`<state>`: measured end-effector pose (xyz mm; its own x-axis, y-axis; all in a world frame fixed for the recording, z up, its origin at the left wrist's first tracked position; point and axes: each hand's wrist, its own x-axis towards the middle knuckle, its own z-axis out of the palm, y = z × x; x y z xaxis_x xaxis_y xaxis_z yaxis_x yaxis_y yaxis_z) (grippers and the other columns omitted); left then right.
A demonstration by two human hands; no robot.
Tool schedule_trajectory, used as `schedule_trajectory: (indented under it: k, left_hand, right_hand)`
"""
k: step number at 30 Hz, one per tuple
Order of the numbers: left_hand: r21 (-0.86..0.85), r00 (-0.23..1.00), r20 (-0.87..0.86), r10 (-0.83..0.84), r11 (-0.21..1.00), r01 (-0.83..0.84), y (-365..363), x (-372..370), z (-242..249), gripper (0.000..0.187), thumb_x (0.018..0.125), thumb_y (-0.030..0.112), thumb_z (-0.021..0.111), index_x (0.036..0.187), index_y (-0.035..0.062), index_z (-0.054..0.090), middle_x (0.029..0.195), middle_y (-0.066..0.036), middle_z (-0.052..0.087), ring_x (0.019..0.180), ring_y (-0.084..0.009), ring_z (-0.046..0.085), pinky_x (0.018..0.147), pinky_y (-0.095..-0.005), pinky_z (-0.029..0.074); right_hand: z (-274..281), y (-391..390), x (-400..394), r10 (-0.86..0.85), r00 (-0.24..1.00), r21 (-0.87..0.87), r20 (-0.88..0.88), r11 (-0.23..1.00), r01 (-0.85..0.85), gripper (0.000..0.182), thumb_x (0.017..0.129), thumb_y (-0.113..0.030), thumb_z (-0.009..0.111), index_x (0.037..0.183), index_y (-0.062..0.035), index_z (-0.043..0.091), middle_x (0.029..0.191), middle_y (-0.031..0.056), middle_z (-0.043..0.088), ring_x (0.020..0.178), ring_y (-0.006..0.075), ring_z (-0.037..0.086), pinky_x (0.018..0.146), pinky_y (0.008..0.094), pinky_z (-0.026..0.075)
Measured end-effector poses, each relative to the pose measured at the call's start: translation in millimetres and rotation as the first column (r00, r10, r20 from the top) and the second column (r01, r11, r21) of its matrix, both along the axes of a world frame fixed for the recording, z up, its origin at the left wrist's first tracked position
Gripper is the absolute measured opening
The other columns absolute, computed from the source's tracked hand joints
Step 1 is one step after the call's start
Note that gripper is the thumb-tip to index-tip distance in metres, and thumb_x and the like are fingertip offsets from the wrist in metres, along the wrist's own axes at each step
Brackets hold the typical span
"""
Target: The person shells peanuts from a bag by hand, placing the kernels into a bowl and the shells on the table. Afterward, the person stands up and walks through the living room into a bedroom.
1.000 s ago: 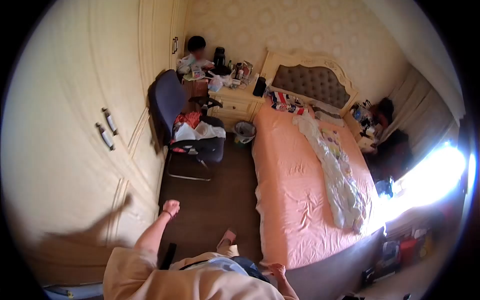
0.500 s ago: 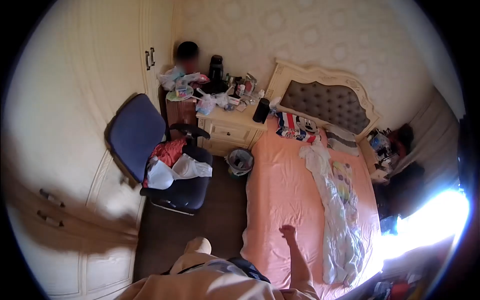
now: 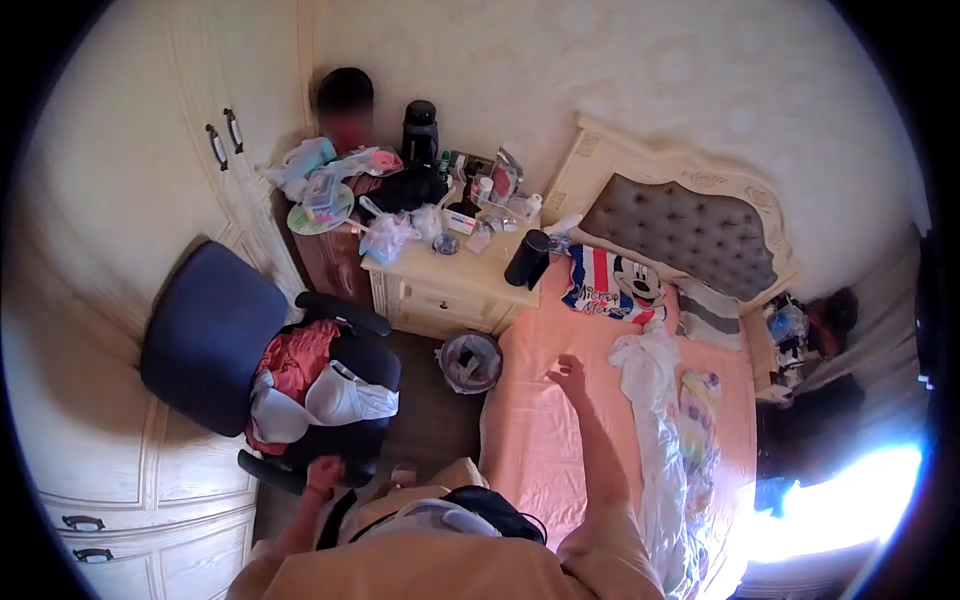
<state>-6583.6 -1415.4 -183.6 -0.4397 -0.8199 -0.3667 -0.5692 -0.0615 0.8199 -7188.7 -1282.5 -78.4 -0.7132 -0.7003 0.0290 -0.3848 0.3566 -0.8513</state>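
Observation:
My right hand (image 3: 567, 372) hovers over the peach bedsheet (image 3: 535, 440), fingers loosely bent and apart, with nothing in them. Low in front of the office chair (image 3: 215, 335), my left hand (image 3: 325, 472) is curled closed near the seat and armrest; no object shows in it. On the chair seat lie a white bra (image 3: 330, 395) and a crumpled red cloth (image 3: 298, 352). A crumpled white cover (image 3: 645, 400) runs lengthwise along the bed, to the right of my right hand.
A lined trash bin (image 3: 470, 362) stands between chair and bed. The cluttered nightstand (image 3: 430, 265) holds a black cylinder (image 3: 527, 258), a thermos (image 3: 420, 132) and plastic bags. Wardrobe doors (image 3: 150, 160) rise left. A Mickey Mouse pillow (image 3: 612, 285) lies by the headboard (image 3: 680, 225).
The view has moved closer to the nightstand and bin. My left hand has come into view beside the chair. My right hand is further up the bed, its fingers more spread.

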Motion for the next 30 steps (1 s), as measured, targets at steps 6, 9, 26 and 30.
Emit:
schedule_trajectory:
  k: [6, 9, 26, 30]
  left_hand:
    - [0.322, 0.869, -0.338, 0.363, 0.912, -0.256, -53, -132, 83, 0.021, 0.084, 0.012, 0.057, 0.101, 0.0004, 0.060, 0.084, -0.008, 0.065, 0.068, -0.0103, 0.059, 0.057, -0.0212, 0.046]
    - [0.275, 0.893, -0.110, 0.436, 0.877, -0.394, -12, -142, 59, 0.019, 0.082, 0.015, 0.060, 0.094, 0.0008, 0.063, 0.080, -0.007, 0.065, 0.066, -0.0095, 0.059, 0.058, -0.0219, 0.047]
    - [0.367, 0.878, 0.394, 0.273, 0.829, -0.422, 169, -176, 19, 0.029, 0.077, 0.036, 0.056, 0.081, 0.0084, 0.065, 0.081, -0.014, 0.064, 0.080, -0.0289, 0.062, 0.070, -0.0383, 0.048]
    - [0.273, 0.894, 0.318, 0.316, 0.872, -0.405, 150, -201, -37, 0.033, 0.076, 0.038, 0.060, 0.086, 0.0077, 0.065, 0.082, -0.013, 0.064, 0.077, -0.0286, 0.062, 0.070, -0.0377, 0.048]
  right_hand:
    - [-13, -107, -122, 0.119, 0.986, 0.075, -0.116, 0.991, -0.111, 0.089, 0.050, -0.022, 0.083, 0.125, -0.0028, 0.038, 0.114, 0.0171, 0.052, 0.103, 0.0272, 0.052, 0.085, 0.0381, 0.045]
    - [-48, -155, -186, 0.224, 0.933, 0.085, -0.280, 0.974, -0.209, 0.101, 0.048, -0.024, 0.084, 0.130, -0.0014, 0.031, 0.123, 0.0193, 0.045, 0.114, 0.0316, 0.045, 0.095, 0.0381, 0.039]
    - [-76, -259, -241, 0.547, 0.827, 0.074, -0.134, 0.837, -0.542, 0.066, 0.052, -0.024, 0.080, 0.107, 0.0001, 0.052, 0.108, 0.0138, 0.055, 0.103, 0.0308, 0.051, 0.092, 0.0386, 0.039]
    - [-162, -236, -268, 0.403, 0.847, 0.174, -0.347, 0.915, -0.364, 0.066, 0.060, -0.028, 0.079, 0.113, -0.0003, 0.051, 0.113, 0.0169, 0.053, 0.108, 0.0326, 0.047, 0.097, 0.0388, 0.034]
